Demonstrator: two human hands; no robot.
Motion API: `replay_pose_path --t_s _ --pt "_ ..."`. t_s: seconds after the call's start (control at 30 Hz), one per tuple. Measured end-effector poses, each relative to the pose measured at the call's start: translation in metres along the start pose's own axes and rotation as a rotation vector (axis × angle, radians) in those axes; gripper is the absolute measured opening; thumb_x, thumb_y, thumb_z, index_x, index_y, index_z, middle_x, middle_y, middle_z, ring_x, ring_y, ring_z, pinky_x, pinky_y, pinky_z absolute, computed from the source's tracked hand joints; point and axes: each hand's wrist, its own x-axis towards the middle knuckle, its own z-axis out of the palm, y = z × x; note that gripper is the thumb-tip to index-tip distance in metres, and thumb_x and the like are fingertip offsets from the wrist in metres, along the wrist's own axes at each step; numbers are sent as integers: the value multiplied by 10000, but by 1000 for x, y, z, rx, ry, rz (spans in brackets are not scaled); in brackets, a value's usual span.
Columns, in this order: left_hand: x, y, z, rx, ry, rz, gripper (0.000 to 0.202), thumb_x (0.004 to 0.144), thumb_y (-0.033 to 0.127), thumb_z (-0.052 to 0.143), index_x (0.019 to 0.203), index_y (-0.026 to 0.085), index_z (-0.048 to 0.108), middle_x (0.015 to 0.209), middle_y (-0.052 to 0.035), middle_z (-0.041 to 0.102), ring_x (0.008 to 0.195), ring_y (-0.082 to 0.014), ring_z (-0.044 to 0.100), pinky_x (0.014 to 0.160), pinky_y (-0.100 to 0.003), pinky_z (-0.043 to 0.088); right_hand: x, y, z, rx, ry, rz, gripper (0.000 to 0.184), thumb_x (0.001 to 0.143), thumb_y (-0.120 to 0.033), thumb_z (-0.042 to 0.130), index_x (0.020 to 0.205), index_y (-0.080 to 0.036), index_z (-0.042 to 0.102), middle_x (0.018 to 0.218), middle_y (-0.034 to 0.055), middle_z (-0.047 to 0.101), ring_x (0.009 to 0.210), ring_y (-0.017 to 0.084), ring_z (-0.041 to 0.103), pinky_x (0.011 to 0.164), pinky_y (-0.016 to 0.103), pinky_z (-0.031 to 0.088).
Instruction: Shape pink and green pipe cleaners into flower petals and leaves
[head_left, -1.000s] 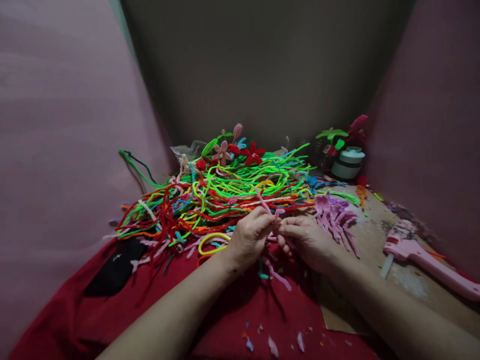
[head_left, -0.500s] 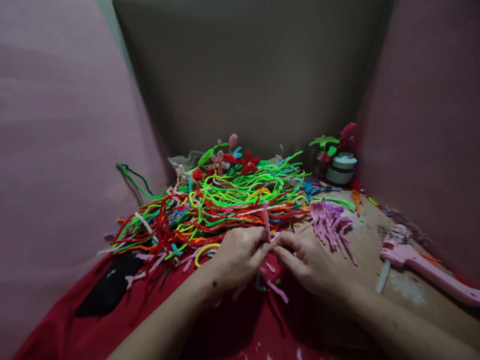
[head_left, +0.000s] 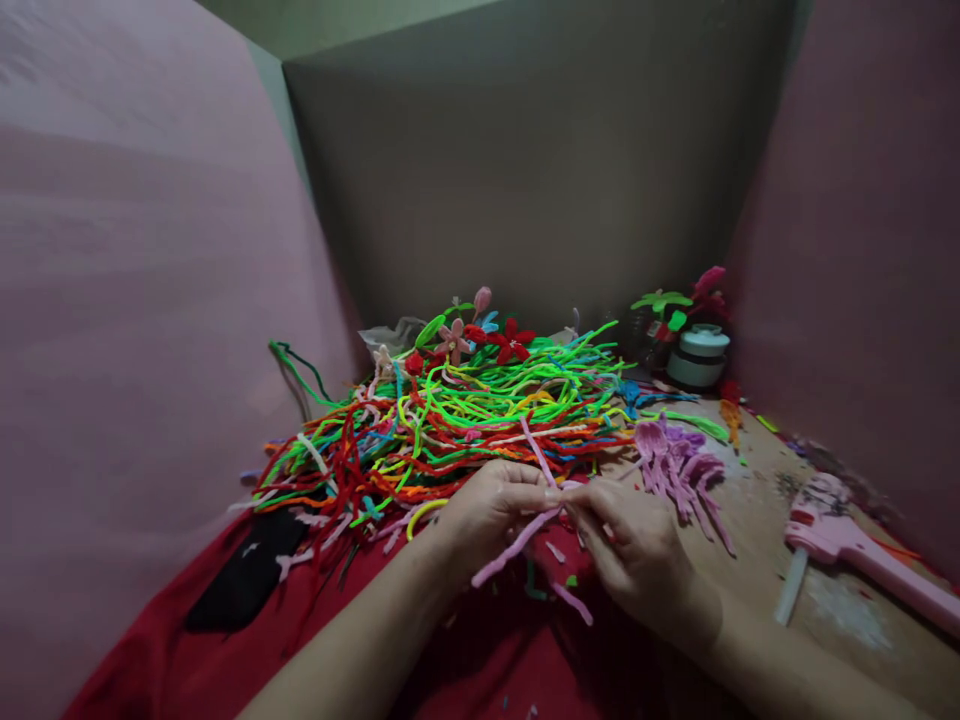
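Note:
Both hands meet in the middle, pinching pink pipe cleaners [head_left: 517, 548] between their fingertips. My left hand [head_left: 491, 508] is closed on them from the left, with one strand pointing up past its fingers and another slanting down to the left. From the right, my right hand [head_left: 634, 540] is closed at the same crossing point, its thumb and forefinger touching the left fingertips. Exactly where the strands join is hidden by the fingers. Below the hands, a loose pink piece [head_left: 574, 603] lies over the red cloth [head_left: 480, 650].
A heap of coloured pipe cleaners [head_left: 480, 400] lies ahead, with fuzzy flowers [head_left: 512, 341] behind it. Pink looped pieces [head_left: 675, 465] and a pink glue gun [head_left: 829, 525] lie right. A lidded jar [head_left: 699, 357] stands at back right; a black flat object [head_left: 244, 572] lies left.
The view has shifted, so the surroundings sit further right and lower. A pink strand now sticks out down-left below my left fingers, and the upright strand leans more to the left.

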Motion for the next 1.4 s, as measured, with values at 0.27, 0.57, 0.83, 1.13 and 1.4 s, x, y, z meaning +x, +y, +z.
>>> replay_pose_path --t_s 0.27,0.57,0.83,1.13,1.4 --pt "-9 8 1 749 194 804 95 771 209 579 815 143 631 803 -47 579 750 -122 539 689 -233 429 10 -8 -7 694 -114 596 203 849 -295 475 720 -153 543 639 1 541 607 106 504 577 221 407" --pt "-14 10 -2 1174 124 977 130 845 179 463 764 156 563 792 -46 576 787 -140 445 763 -289 368 11 -6 -9 504 -168 449 215 850 -262 469 678 -155 539 632 -2 530 594 101 491 569 220 385" --pt "-13 5 6 643 34 340 238 851 347 424 712 156 445 636 38 378 582 -78 339 544 -204 313 3 -9 -7 192 -35 132 125 816 -139 471 724 -144 557 626 17 550 575 107 504 565 226 378" --pt "-14 6 8 769 135 483 110 803 230 500 731 147 512 696 17 498 654 -88 433 626 -209 347 12 -8 -7 426 -149 499 228 836 -257 463 628 -171 502 588 -10 505 556 105 468 524 219 369" --pt "-6 -4 9 492 101 287 252 800 373 500 701 153 429 614 48 382 549 -61 336 509 -190 288 7 -8 -3 303 -92 365 158 821 -222 482 702 -167 570 623 14 574 559 113 507 558 235 386"
